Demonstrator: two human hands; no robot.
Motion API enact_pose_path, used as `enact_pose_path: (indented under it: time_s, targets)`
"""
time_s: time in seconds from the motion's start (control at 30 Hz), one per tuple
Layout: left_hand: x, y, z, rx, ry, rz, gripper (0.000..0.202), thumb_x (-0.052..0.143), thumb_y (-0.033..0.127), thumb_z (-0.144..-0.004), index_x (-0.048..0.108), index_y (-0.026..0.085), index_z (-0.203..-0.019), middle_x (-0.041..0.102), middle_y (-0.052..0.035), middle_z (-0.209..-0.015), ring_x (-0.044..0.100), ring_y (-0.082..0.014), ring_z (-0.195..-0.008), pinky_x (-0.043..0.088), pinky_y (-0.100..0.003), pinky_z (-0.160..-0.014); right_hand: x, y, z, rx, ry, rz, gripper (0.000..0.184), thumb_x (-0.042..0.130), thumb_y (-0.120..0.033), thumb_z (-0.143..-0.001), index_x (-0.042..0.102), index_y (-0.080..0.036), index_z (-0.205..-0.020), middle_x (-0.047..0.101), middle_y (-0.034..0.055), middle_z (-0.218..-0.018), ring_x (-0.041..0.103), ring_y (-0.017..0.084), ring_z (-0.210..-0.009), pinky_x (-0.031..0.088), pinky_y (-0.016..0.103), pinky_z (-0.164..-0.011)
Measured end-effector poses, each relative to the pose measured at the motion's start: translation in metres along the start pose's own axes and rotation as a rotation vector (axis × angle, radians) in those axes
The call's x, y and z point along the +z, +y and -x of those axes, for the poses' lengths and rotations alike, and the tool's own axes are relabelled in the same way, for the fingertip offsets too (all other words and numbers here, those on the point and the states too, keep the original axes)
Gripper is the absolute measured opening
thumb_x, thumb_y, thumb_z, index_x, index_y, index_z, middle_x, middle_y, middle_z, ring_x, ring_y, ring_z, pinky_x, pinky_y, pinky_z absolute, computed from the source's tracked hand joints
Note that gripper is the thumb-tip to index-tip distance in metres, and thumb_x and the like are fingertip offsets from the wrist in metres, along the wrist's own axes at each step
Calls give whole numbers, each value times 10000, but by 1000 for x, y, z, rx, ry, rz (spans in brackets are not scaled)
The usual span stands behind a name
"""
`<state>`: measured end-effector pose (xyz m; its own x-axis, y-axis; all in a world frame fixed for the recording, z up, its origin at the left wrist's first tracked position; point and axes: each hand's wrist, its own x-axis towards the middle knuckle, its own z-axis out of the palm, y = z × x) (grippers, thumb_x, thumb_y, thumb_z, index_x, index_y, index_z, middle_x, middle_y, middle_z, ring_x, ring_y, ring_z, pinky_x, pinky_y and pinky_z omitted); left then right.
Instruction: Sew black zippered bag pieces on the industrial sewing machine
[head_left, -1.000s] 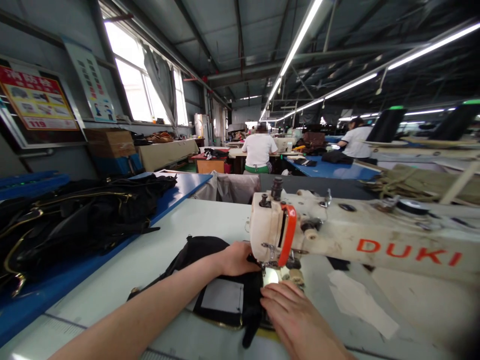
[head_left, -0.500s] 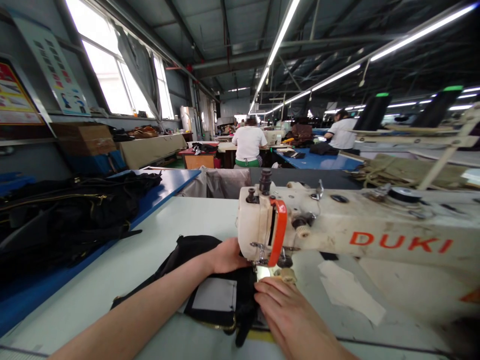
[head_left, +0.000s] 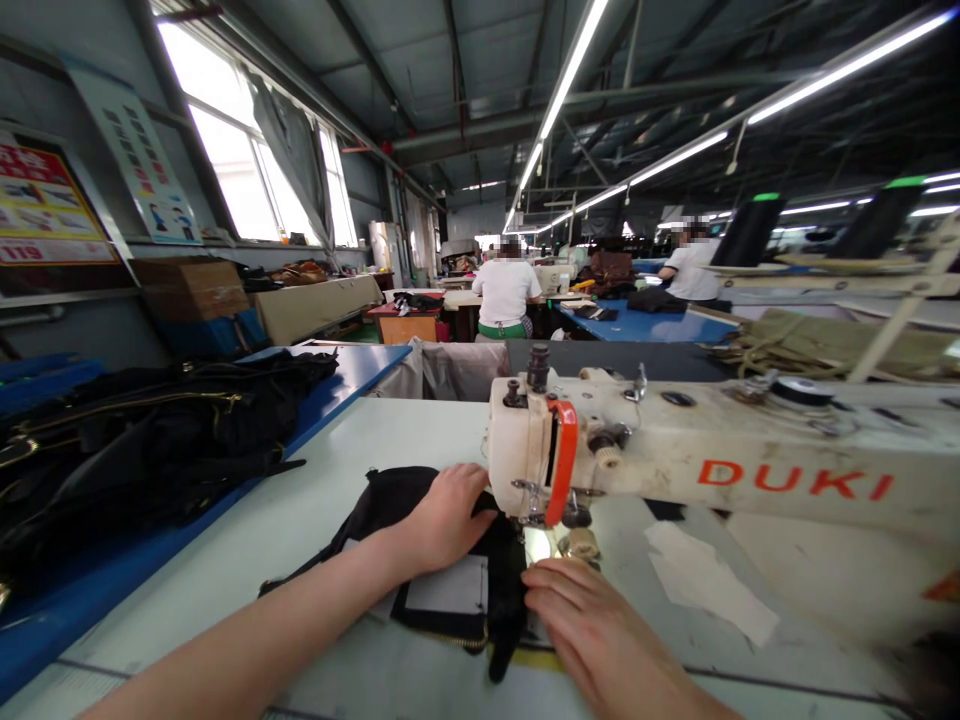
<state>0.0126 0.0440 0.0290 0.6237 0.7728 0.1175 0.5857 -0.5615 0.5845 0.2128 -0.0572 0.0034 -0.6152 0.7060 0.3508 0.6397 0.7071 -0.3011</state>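
Note:
A black fabric piece [head_left: 397,500] with a gold zipper edge and a pale grey rectangular patch [head_left: 450,588] lies on the pale table, its right edge by the needle area of a white sewing machine [head_left: 600,430]. My left hand [head_left: 448,520] rests on top of the fabric, left of the machine head, fingers extended and thumb apart. At the fabric's right edge, just in front of the lit needle area, is my right hand [head_left: 581,610]. Its fingers are bent together on that edge; the thumb is hidden. The needle tip is too small to make out.
Black zippered items [head_left: 150,430] are heaped on a blue table [head_left: 315,410] at left. A white scrap [head_left: 709,580] lies under the machine arm. Black thread cones [head_left: 750,230] stand behind it at right. Two people in white shirts are farther back.
My left hand has drawn back from beside the machine head and lifted its fingers onto the fabric's top. The right hand stays at the edge. The view has shifted slightly.

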Motion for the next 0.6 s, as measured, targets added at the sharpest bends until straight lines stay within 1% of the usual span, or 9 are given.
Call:
enact_pose_path:
  time_s: [0.07, 0.1, 0.13, 0.17, 0.23, 0.27, 0.33, 0.5, 0.6]
  targets:
    - [-4, 12, 24, 12, 135, -105, 262, 520, 135, -838, 574, 181, -1090, 578, -95, -1177, 490, -266, -1133, 371, -460, -1010, -2, -3, 0, -6, -1, -14, 291, 466, -33, -827, 642, -174, -1012, 659, 63, -1101, 555, 217, -1064, 432, 377, -972]
    - [-4, 19, 37, 54, 184, -165, 224, 513, 146, -851, 585, 190, -1058, 588, -87, -1140, 499, -254, -1110, 374, -447, -1005, -3, -4, 0, -4, -2, -24, 295, 470, -32, -829, 641, -179, -1019, 659, 60, -1087, 555, 214, -1053, 436, 372, -964]
    - [-4, 25, 49, 132, 180, -200, 197, 500, 164, -871, 591, 196, -1042, 595, -81, -1117, 509, -238, -1092, 372, -427, -1007, -4, -5, 0, 0, -5, -38, 294, 474, -33, -833, 639, -186, -1022, 657, 54, -1069, 555, 208, -1039, 440, 364, -955]
    - [-3, 31, 61, 219, 131, -219, 199, 488, 188, -890, 587, 200, -1062, 596, -77, -1121, 511, -227, -1095, 361, -410, -1019, -5, -7, 0, 8, -8, -53, 285, 477, -35, -840, 637, -194, -1014, 654, 47, -1047, 553, 200, -1023, 441, 357, -947]
    - [1, 40, 77, 350, -14, -234, 246, 497, 246, -901, 562, 203, -1135, 596, -76, -1140, 514, -221, -1106, 349, -385, -1030, -7, -9, 0, 21, -8, -75, 262, 479, -35, -850, 631, -202, -984, 642, 36, -1001, 546, 190, -992, 438, 347, -937]
    - [3, 43, 81, 378, -70, -244, 283, 512, 272, -896, 546, 199, -1167, 598, -79, -1142, 520, -225, -1099, 352, -381, -1024, -8, -10, 0, 24, -12, -79, 251, 478, -34, -853, 626, -202, -967, 633, 32, -985, 540, 187, -981, 434, 347, -936]
    - [7, 44, 83, 375, -118, -278, 315, 533, 298, -879, 541, 185, -1173, 607, -85, -1113, 541, -233, -1056, 376, -377, -987, -8, -11, -1, 27, -22, -67, 239, 477, -30, -852, 615, -203, -942, 613, 28, -967, 527, 187, -973, 425, 350, -933]
    - [6, 38, 78, 341, -102, -328, 224, 512, 230, -865, 579, 169, -1070, 617, -70, -1041, 551, -215, -989, 396, -330, -933, -9, -12, -2, 14, -49, -2, 253, 456, -21, -854, 608, -200, -946, 583, 28, -921, 503, 195, -944, 410, 361, -916]
    - [3, 39, 81, 339, -99, -309, 291, 537, 188, -815, 567, 168, -1103, 610, -67, -1063, 542, -211, -1008, 382, -314, -953, -10, -13, -2, 14, -53, 17, 269, 456, -17, -846, 615, -201, -963, 579, 30, -908, 499, 199, -926, 416, 359, -891]
